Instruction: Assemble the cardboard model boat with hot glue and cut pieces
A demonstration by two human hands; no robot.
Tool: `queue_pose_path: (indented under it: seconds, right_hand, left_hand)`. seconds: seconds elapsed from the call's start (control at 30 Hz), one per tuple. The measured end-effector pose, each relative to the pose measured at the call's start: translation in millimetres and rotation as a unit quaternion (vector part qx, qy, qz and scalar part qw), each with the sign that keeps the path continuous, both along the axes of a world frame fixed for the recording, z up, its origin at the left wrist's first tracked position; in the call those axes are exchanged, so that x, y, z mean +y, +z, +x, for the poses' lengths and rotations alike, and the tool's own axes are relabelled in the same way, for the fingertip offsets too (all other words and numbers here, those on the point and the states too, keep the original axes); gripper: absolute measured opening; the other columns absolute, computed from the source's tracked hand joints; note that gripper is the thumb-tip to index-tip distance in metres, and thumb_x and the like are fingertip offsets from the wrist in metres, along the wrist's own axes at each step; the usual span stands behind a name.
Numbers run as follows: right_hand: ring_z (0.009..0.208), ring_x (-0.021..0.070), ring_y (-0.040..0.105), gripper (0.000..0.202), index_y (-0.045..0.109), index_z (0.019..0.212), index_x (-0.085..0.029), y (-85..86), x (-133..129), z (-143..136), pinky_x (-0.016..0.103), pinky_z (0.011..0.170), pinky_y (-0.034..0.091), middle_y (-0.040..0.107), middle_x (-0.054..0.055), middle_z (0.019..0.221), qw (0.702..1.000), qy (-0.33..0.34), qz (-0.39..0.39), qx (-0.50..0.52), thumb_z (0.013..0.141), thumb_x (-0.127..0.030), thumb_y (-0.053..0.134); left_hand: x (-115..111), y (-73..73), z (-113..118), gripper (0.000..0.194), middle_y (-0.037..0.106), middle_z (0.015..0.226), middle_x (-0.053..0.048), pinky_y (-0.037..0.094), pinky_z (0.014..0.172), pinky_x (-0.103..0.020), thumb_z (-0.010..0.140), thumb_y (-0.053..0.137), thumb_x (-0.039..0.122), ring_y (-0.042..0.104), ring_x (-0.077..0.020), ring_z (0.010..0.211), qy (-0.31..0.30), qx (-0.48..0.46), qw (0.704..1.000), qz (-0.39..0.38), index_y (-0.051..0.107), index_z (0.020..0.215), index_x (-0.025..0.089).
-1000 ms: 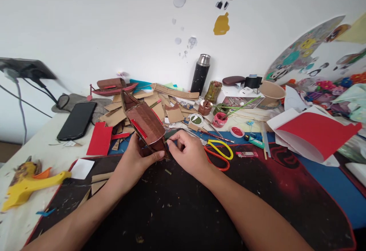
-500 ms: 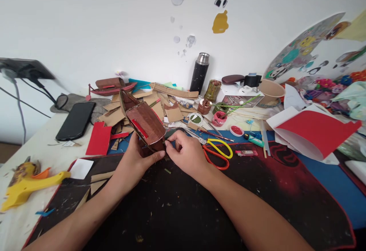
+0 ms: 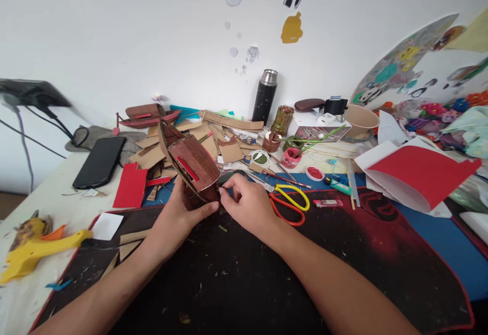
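Note:
A brown model boat (image 3: 194,164) of painted cardboard, with a curved roof and a red corrugated strip on its side, is held tilted above the dark mat. My left hand (image 3: 186,208) is closed around its near end from the left and below, thumb along the hull. At that same end, my right hand (image 3: 244,198) has thumb and forefinger pinched at the boat's edge. Whatever lies between those fingertips is too small to make out. Scissors (image 3: 292,198) with yellow and orange handles lie just right of my right hand.
Cardboard scraps (image 3: 231,149) are heaped behind the boat, near a second model boat (image 3: 148,115). A yellow glue gun (image 3: 41,246) and a phone (image 3: 99,162) lie at the left. Paint jars (image 3: 292,157) and a black flask (image 3: 266,96) stand at the back; red paper (image 3: 423,172) lies right.
The boat in my hands has tilted very slightly. Both hands keep their places on it, and the whole view has shifted a little.

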State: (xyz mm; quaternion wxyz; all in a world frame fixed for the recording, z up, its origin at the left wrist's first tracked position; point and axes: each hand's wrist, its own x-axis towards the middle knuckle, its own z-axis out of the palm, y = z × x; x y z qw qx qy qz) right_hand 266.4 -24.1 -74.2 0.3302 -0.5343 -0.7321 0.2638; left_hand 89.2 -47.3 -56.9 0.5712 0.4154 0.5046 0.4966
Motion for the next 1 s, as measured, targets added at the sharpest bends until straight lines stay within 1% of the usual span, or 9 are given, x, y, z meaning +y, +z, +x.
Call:
queue_pose_path:
  seconds: [0.07, 0.2, 0.33, 0.5, 0.7, 0.87, 1.0]
  right_hand:
    - [0.051, 0.0146, 0.049, 0.007, 0.066, 0.092, -0.024, 0.8, 0, 0, 0.029, 0.058, 0.033, 0.057, -0.005, 0.057, 1.0, -0.002, -0.003, 0.001, 0.096, -0.03, 0.068]
    - [0.05, 0.0145, 0.049, 0.006, 0.065, 0.092, -0.025, 2.2, 0, 1, 0.029, 0.058, 0.032, 0.056, -0.006, 0.058, 1.0, 0.001, -0.015, 0.005, 0.096, -0.029, 0.068]
    - [0.05, 0.0145, 0.049, 0.005, 0.065, 0.093, -0.024, 2.5, 0, 1, 0.029, 0.057, 0.032, 0.056, -0.006, 0.057, 1.0, 0.004, -0.02, 0.005, 0.096, -0.028, 0.068]
    - [0.05, 0.0139, 0.048, 0.006, 0.065, 0.092, -0.024, 3.2, 0, 1, 0.029, 0.057, 0.031, 0.055, -0.007, 0.057, 1.0, 0.003, -0.019, 0.009, 0.096, -0.028, 0.068]
    - [0.051, 0.0131, 0.048, 0.005, 0.067, 0.094, -0.022, 3.7, -1, 1, 0.028, 0.058, 0.032, 0.054, -0.007, 0.058, 1.0, -0.002, -0.011, 0.003, 0.095, -0.026, 0.069]
    - [0.049, 0.0125, 0.045, 0.006, 0.067, 0.093, -0.021, 3.8, 0, 1, 0.028, 0.056, 0.029, 0.052, -0.008, 0.056, 1.0, -0.004, -0.013, 0.003, 0.095, -0.026, 0.069]
    - [0.051, 0.0129, 0.048, 0.005, 0.067, 0.093, -0.021, 4.4, 1, 2, 0.027, 0.057, 0.031, 0.054, -0.007, 0.057, 1.0, -0.003, -0.018, 0.007, 0.095, -0.026, 0.068]
  left_hand:
    - [0, -1.5, -1, 0.071, 0.079, 0.115, -0.008, 0.062, 0.097, -0.041, 0.061, 0.101, 0.025, 0.075, -0.033, 0.114, -0.009, -0.001, 1.0, -0.002, 0.063, 0.12, 0.026]
    - [0, -6.4, -3, 0.066, 0.078, 0.123, -0.01, 0.061, 0.099, -0.041, 0.065, 0.1, 0.031, 0.073, -0.0326, 0.118, -0.028, 0.002, 1.0, 0.001, 0.064, 0.12, 0.025]
    - [-1, -9.1, -4, 0.062, 0.077, 0.124, -0.009, 0.061, 0.099, -0.04, 0.066, 0.1, 0.032, 0.073, -0.0323, 0.119, -0.027, -0.005, 1.0, 0.0, 0.066, 0.117, 0.025]
    - [0, -8.9, -3, 0.066, 0.077, 0.123, -0.01, 0.062, 0.096, -0.039, 0.063, 0.102, 0.033, 0.073, -0.0322, 0.116, -0.02, -0.005, 1.0, -0.011, 0.065, 0.117, 0.024]
    - [0, -12.0, -5, 0.071, 0.076, 0.126, -0.01, 0.061, 0.1, -0.043, 0.064, 0.101, 0.037, 0.072, -0.033, 0.119, -0.034, -0.018, 0.999, -0.012, 0.062, 0.121, 0.024]
    - [0, -12.6, -5, 0.073, 0.076, 0.13, -0.01, 0.059, 0.105, -0.046, 0.067, 0.099, 0.037, 0.07, -0.0336, 0.124, -0.04, -0.016, 0.999, -0.011, 0.06, 0.127, 0.025]
    - [-1, -12.2, -4, 0.074, 0.077, 0.13, -0.011, 0.058, 0.105, -0.047, 0.068, 0.098, 0.038, 0.07, -0.0343, 0.124, -0.046, -0.013, 0.999, -0.01, 0.06, 0.13, 0.025]
